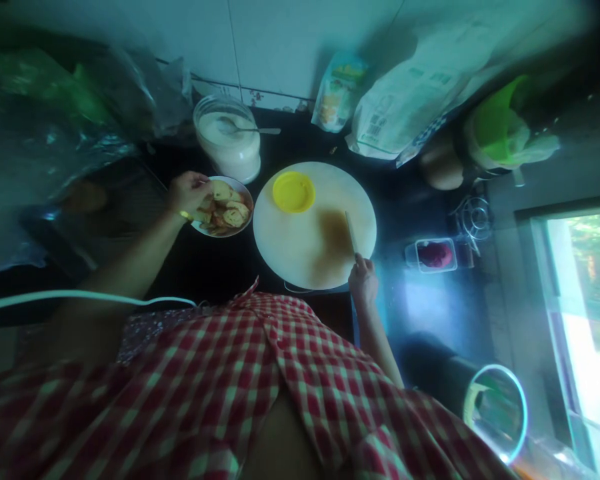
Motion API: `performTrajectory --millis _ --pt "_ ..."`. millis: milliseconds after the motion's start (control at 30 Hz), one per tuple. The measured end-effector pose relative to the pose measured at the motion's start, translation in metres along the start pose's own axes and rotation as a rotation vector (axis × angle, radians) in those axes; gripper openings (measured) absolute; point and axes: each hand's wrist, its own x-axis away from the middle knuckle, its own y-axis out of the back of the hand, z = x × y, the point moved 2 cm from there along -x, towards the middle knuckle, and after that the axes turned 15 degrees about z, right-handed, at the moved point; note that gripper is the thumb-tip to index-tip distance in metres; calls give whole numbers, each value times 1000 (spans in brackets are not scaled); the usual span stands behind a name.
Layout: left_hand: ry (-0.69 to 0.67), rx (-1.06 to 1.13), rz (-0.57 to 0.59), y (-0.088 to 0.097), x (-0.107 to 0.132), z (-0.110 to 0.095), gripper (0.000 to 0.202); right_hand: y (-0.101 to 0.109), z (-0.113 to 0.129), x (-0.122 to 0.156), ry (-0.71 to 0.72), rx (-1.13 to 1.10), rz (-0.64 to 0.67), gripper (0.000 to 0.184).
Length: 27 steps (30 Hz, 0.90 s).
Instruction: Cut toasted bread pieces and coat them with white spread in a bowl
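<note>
At the left side of a round white board, my left hand (190,190) is closed over the edge of a bowl (249,217) and pinches a pale slice of bread (221,190). Several browned bread slices (236,214) lie in the bowl beneath it. My right hand (364,280) is wrapped round the handle of a table knife (351,232), whose blade points away from me over the board (285,247). A shallow yellow dish (293,192) sits on the board's far left part, and a brown stain or shadow spreads beside the blade.
Behind the bowl stands a glass jar (230,150) of white contents with a spoon (260,131) in it. A small pouch (337,93) and a large white bag (405,100) lean at the wall. To the right are a clear tub (436,255) and a wire stand (474,219).
</note>
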Motion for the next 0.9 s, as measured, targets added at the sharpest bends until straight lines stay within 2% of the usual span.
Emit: performTrajectory --millis 133,233,300,400,467,533,600,733,900 --pt "25 -179 64 -9 -23 -24 24 -1 -2 -1 14 -6 -9 48" --pt "-69 -411 30 -9 -22 -23 27 -2 -3 -1 15 -20 -15 49" --pt "-139 -510 68 -7 -16 -17 32 -4 -3 -1 24 -35 -11 50" --pt "-212 -568 220 -7 1 -10 30 -9 -3 -1 29 -49 4 53" --pt "-258 -623 295 -11 16 -9 32 -11 -3 -1 31 -49 -3 55" --pt "-273 -710 323 -17 34 -8 40 -11 -2 -1 38 -50 -17 55" --pt "-274 -760 315 -23 49 -5 42 -11 -2 0 47 -58 -27 55" --pt "-249 -698 244 -25 69 8 36 -10 -2 1 67 -76 -29 55" --pt "-226 -606 197 -23 66 11 34 -9 0 2 61 -67 -22 58"
